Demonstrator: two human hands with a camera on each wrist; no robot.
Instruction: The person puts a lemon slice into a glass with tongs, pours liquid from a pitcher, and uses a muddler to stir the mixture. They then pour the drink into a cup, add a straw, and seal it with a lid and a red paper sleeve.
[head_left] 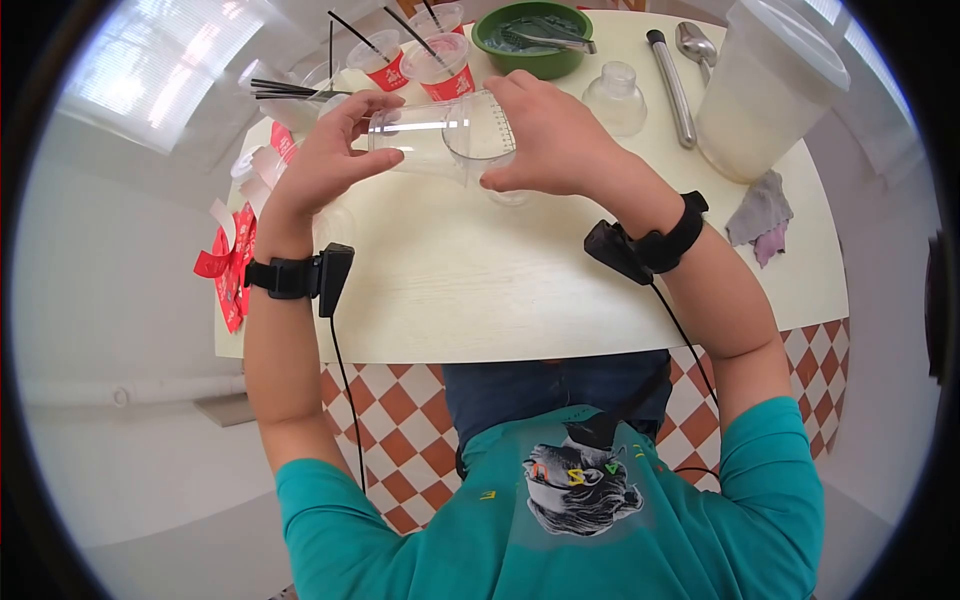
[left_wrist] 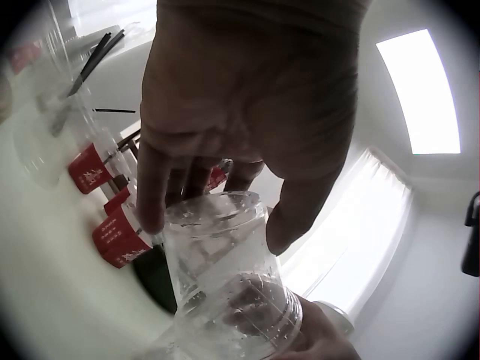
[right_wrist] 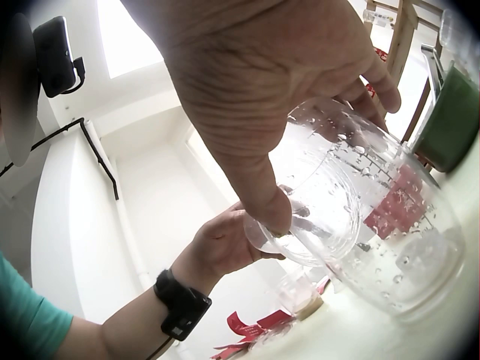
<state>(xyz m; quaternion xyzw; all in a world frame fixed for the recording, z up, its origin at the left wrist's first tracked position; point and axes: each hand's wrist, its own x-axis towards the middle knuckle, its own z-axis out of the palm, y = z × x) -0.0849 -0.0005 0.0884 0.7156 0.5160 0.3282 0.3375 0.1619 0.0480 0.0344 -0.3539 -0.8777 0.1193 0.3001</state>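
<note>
Above the table, my left hand point(head_left: 325, 155) holds a clear plastic cup point(head_left: 415, 130) near its base, thumb on one side and fingers on the other. The cup lies on its side, its mouth end overlapping a larger clear cup with printed measuring marks point(head_left: 490, 135). That measuring cup is gripped from the right by my right hand point(head_left: 555, 135), thumb at the near side and fingers over the far side. Water drops cling to the measuring cup point(right_wrist: 397, 255) in the right wrist view. In the left wrist view the clear cup point(left_wrist: 217, 240) shows its round base between the fingers.
Behind the hands stand red-labelled cups point(head_left: 452, 86) with black straws and a green bowl point(head_left: 545, 62) holding tongs. To the right are a clear dome-shaped piece point(head_left: 616, 100), a metal rod point(head_left: 672, 92), a spoon point(head_left: 696, 42), a large pitcher point(head_left: 755, 110) and a cloth point(head_left: 758, 208). Red wrappers point(head_left: 236, 265) lie left.
</note>
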